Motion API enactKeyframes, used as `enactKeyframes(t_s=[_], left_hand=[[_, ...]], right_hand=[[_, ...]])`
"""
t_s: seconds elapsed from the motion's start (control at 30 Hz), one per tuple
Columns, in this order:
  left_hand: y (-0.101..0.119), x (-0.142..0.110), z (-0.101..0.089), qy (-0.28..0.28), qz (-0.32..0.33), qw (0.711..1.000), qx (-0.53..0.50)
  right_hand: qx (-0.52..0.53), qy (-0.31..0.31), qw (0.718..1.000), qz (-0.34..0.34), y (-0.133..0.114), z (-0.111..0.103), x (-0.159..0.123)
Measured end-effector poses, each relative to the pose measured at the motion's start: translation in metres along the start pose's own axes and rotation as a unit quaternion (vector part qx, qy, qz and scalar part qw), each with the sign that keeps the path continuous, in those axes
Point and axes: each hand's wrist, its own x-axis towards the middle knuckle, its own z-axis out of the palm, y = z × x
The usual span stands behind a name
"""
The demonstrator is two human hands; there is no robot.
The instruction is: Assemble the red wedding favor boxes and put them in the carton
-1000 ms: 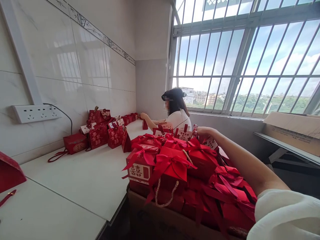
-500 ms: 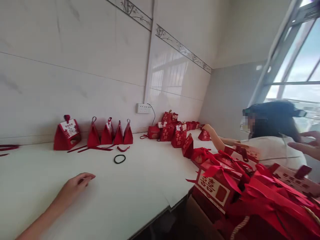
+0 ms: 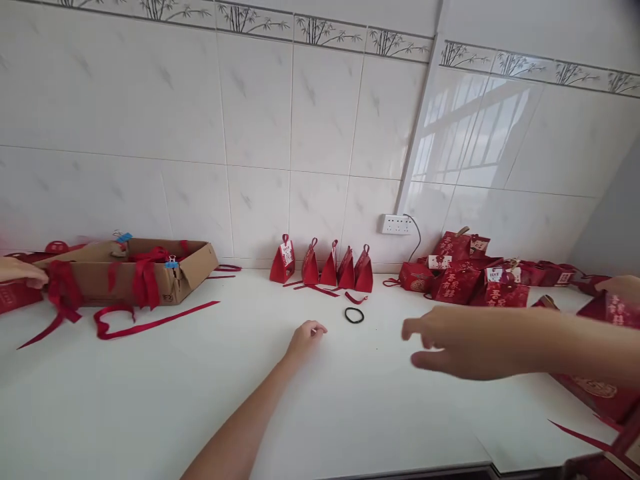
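Note:
My left hand point(image 3: 304, 341) rests on the white table point(image 3: 380, 407), its fingers loosely curled with nothing visible in them. Near it lies a black elastic band point(image 3: 355, 315), not touched. My right hand point(image 3: 457, 341) reaches in from the right above the table, slightly blurred. Its fingers and thumb are apart, and it is empty. Behind the band stand several small red gift boxes point(image 3: 328, 268) with ribbon loops on top, in a row by the wall. A short red ribbon piece point(image 3: 358, 299) lies in front of them.
At the left stands a cardboard box point(image 3: 125, 283) with red ribbons over its side and clips on its rim; another person's hand point(image 3: 23, 272) is beside it. A ribbon point(image 3: 160, 323) lies in front. Red gift boxes point(image 3: 456, 283) are piled right, below a wall socket point(image 3: 397, 225).
My view has swung left, away from the person at the window, bringing the cardboard box into sight. My right hand has come over the table, empty. My left hand stays on the table.

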Motion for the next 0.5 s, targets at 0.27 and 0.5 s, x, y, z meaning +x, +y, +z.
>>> enactKeyframes(t_s=[0.27, 0.5], left_hand=[[-0.032, 0.032, -0.023, 0.123, -0.040, 0.990, -0.051], [-0.044, 0.084, -0.053, 0.237, -0.059, 0.969, 0.047]], right_hand=[[0.049, -0.009, 0.986, -0.156, -0.062, 0.127, 0.092], [0.240, 0.154, 0.950, -0.125, -0.034, 0.185, 0.137]])
